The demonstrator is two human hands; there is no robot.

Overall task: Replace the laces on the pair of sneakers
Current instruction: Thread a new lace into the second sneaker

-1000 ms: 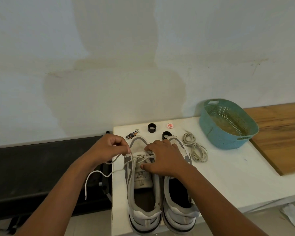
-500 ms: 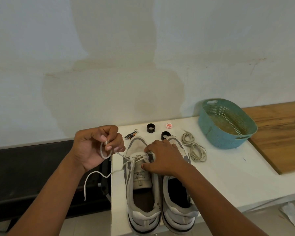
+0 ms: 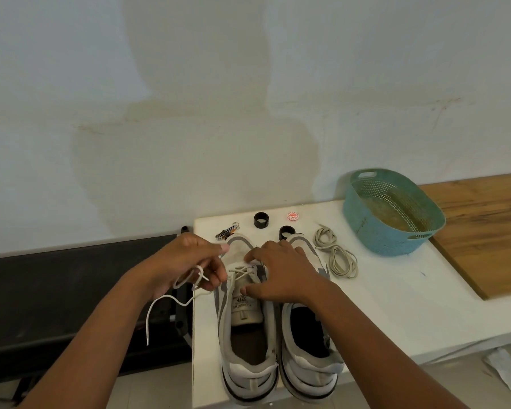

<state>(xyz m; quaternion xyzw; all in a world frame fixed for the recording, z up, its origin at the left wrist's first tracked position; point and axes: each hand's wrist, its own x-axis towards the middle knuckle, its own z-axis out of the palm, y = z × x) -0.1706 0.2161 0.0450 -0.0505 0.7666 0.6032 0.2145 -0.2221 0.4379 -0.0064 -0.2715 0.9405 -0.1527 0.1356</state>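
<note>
Plainly, the lacing is at an early stage on the left sneaker (image 3: 244,317), which stands on the white desk (image 3: 396,305) beside the right sneaker (image 3: 307,335), toes toward the wall. The left hand (image 3: 186,264) has its fingers curled round the white lace (image 3: 189,283), a loop of it showing at the fingers and the free end hanging off the desk edge to the left of that sneaker. The right hand (image 3: 281,274) lies over the front of the same sneaker with fingers bent down onto the eyelet rows and the thumb on the tongue; whether it pinches the lace I cannot tell.

The likeliest trouble, I judge, is the lace pulling through unevenly: only a few crossings sit near the toe, so a hard tug from the left hand could draw the other end back out of its eyelet or leave one side too short. The dangling end could also snag on the dark bench frame left of the sneaker. If the right hand eases off, the sneaker may slide toward the desk edge, which is just beside it.

Beyond the sneaker's toe lie a small metal clip (image 3: 226,231), two black rings (image 3: 261,220) and a round red-and-white cap (image 3: 292,216). To the right of the pair rests a coil of grey laces (image 3: 337,255), and farther right a teal basket (image 3: 393,214) and a wooden board (image 3: 490,231). None of these blocks the hands.
</note>
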